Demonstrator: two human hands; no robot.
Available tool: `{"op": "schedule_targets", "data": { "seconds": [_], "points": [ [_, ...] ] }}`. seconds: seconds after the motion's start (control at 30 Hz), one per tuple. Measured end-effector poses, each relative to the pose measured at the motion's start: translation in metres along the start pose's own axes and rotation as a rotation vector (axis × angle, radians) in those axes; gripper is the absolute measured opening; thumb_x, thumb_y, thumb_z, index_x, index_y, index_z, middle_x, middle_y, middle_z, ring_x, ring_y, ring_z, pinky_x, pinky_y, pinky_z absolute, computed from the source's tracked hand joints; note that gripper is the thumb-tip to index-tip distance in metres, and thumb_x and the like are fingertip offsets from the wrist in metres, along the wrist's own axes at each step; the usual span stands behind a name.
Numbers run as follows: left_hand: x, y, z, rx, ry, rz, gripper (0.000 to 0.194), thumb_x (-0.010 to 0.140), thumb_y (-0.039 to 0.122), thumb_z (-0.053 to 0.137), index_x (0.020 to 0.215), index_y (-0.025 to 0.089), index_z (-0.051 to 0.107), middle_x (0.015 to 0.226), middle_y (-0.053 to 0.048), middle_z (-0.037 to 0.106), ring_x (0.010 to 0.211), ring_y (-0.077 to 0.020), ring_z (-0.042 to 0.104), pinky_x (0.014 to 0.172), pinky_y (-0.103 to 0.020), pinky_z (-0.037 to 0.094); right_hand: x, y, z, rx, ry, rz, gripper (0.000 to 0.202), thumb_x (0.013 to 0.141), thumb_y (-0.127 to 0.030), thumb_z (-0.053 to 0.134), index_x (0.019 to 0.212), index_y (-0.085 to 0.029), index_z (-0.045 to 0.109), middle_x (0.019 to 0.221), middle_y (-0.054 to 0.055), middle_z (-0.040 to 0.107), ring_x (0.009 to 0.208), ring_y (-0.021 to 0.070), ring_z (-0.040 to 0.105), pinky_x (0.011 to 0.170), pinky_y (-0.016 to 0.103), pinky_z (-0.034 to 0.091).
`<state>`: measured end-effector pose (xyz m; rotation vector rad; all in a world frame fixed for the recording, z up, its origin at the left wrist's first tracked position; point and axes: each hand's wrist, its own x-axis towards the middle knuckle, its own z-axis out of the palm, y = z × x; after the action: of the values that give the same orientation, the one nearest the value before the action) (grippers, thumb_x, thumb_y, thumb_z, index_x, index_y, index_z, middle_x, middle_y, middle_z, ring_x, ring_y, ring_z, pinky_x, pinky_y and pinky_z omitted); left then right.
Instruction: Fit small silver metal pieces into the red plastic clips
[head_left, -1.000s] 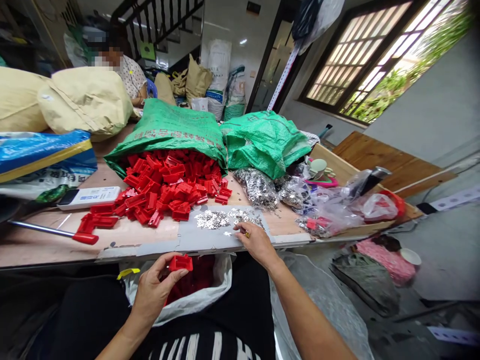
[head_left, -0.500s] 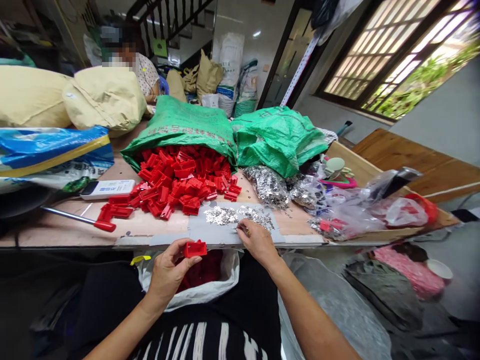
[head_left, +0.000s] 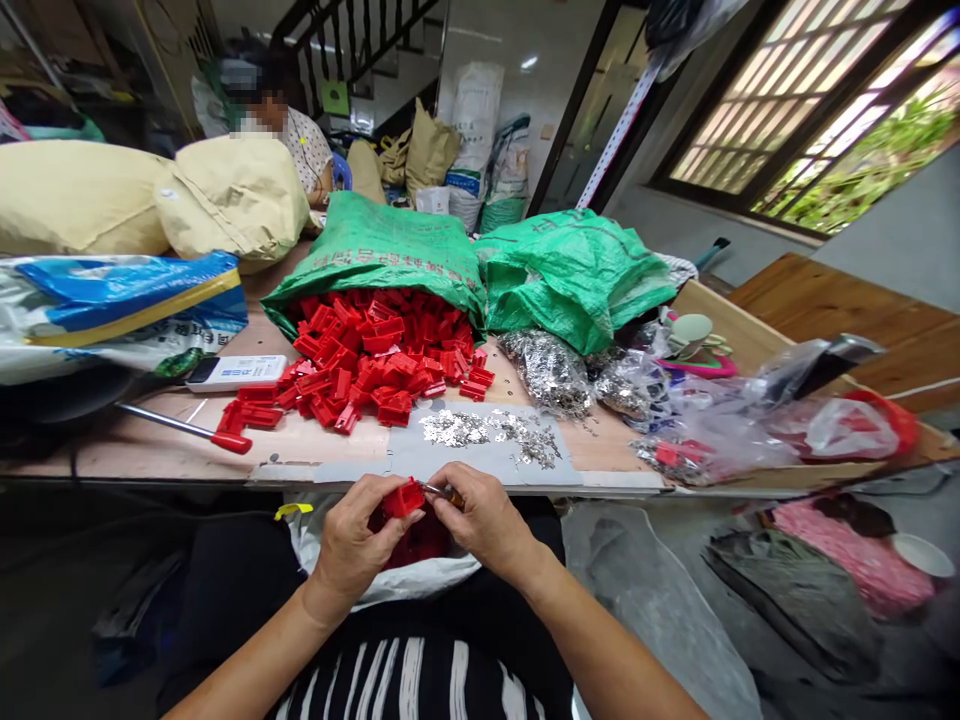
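Observation:
A red plastic part (head_left: 403,499) is pinched between the thumb and fingers of my left hand (head_left: 355,540), over an open white bag (head_left: 420,583) on my lap. My right hand (head_left: 484,515) is closed on a thin metal tool (head_left: 442,492) with a brownish handle, its tip at the right side of the red part. Small silvery metal pieces (head_left: 457,428) lie spread on a grey sheet (head_left: 480,474) at the table's front edge. Behind them, a heap of red parts (head_left: 367,350) spills from a green sack (head_left: 397,240).
Another green sack (head_left: 570,270) and plastic bags of metal pieces (head_left: 547,372) stand behind right. A red-tipped rod (head_left: 180,424) and a white box (head_left: 247,371) lie left. A wooden tray (head_left: 720,318) holds plastic bags. A person (head_left: 304,150) sits beyond the yellowish sacks (head_left: 232,200).
My right hand has moved from the metal pieces down and left to the red part, bringing the tool. My left hand has moved slightly right and turned the part. The view has shifted slightly.

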<state>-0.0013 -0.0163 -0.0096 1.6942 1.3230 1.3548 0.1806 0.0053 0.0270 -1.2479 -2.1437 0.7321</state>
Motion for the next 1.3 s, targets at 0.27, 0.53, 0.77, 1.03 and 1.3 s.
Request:
{"op": "schedule_targets", "data": {
  "seconds": [0.27, 0.53, 0.77, 1.03, 1.3],
  "points": [
    [-0.003, 0.0, 0.0, 0.019, 0.012, 0.08, 0.026, 0.071, 0.024, 0.073, 0.097, 0.023, 0.07, 0.086, -0.005, 0.071, 0.079, -0.0196, 0.065, 0.071, -0.029, 0.051, 0.001, 0.001, 0.007, 0.005, -0.021, -0.034, 0.015, 0.079, -0.007, 0.056, 0.085, -0.019, 0.062, 0.081, 0.002, 0.063, 0.077, 0.0147, 0.057, 0.07, 0.024, 0.042],
    [-0.008, -0.002, 0.001, 0.056, 0.063, 0.151, 0.026, 0.076, 0.024, 0.071, 0.102, 0.022, 0.065, 0.09, -0.003, 0.07, 0.081, -0.0164, 0.066, 0.072, -0.026, 0.052, -0.003, 0.004, 0.005, 0.281, -0.021, 0.027, 0.015, 0.089, -0.025, 0.054, 0.09, -0.018, 0.067, 0.081, 0.003, 0.059, 0.074, 0.0137, 0.055, 0.068, 0.025, 0.041],
    [-0.005, 0.0, -0.001, 0.048, 0.064, 0.178, 0.028, 0.076, 0.022, 0.071, 0.103, 0.023, 0.064, 0.089, -0.002, 0.069, 0.081, -0.0157, 0.065, 0.073, -0.025, 0.051, 0.0, 0.014, -0.003, 0.52, -0.003, 0.199, 0.018, 0.086, -0.035, 0.059, 0.092, -0.018, 0.06, 0.081, -0.001, 0.058, 0.072, 0.0116, 0.051, 0.068, 0.023, 0.041],
    [-0.008, 0.001, 0.001, 0.056, 0.011, 0.209, 0.03, 0.077, 0.019, 0.07, 0.107, 0.023, 0.064, 0.093, -0.003, 0.069, 0.084, -0.0167, 0.065, 0.074, -0.026, 0.051, 0.005, 0.011, 0.014, 0.545, -0.049, 0.224, 0.017, 0.078, -0.028, 0.065, 0.08, -0.018, 0.051, 0.071, -0.004, 0.05, 0.066, 0.0099, 0.042, 0.062, 0.022, 0.035],
    [-0.016, -0.002, 0.01, 0.048, -0.044, 0.166, 0.026, 0.077, 0.021, 0.069, 0.102, 0.021, 0.065, 0.09, -0.004, 0.069, 0.081, -0.0172, 0.065, 0.072, -0.027, 0.052, -0.003, 0.021, 0.022, 0.838, -0.159, 0.343, 0.033, 0.072, -0.038, 0.07, 0.076, -0.019, 0.044, 0.064, -0.007, 0.042, 0.053, 0.0065, 0.034, 0.049, 0.02, 0.029]
  ]
}}
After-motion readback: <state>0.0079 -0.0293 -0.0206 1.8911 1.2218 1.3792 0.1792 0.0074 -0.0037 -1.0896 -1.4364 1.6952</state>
